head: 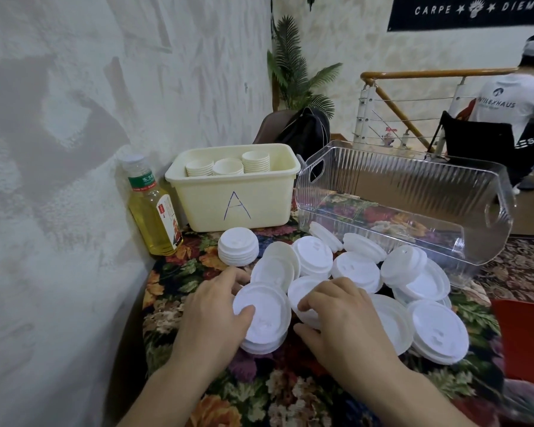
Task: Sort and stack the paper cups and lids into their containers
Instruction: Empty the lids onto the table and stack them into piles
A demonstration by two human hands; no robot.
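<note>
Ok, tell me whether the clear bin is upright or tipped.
Tipped: the clear bin lies on its side, opening facing the scattered lids.

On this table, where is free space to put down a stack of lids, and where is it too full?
Free: the cloth in front of the yellow bin, between the bottle and the small lid stack; also the near cloth between the forearms. Crowded: the middle, where loose lids lie under the left hand and right hand, up to the tipped clear container.

Cups (227, 166) in tub (233, 204), lids (356, 271) before
</note>
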